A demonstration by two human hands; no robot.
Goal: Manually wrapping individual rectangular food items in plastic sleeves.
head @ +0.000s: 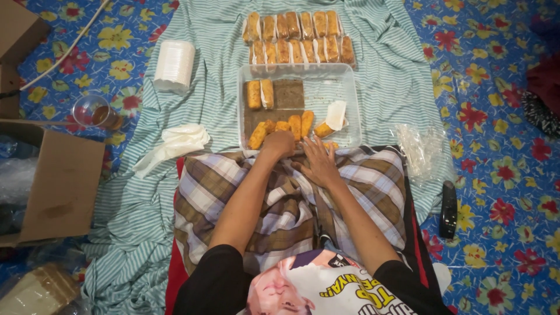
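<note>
Fingers of the left hand (280, 143) curled, grip pinching a fried roll (282, 126); right hand (318, 163) lay spread; squeezing risked crumbling it over the tray (349, 105).

One clear tray (349, 105), one cup stack (174, 65), one glass (93, 111), two hands.

Single head view, steep downward, close over lap

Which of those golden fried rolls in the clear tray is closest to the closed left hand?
The roll just above the left hand, second from the left in the tray's near row. Its neighbours fan out to either side; two more sit apart, further back.
</note>
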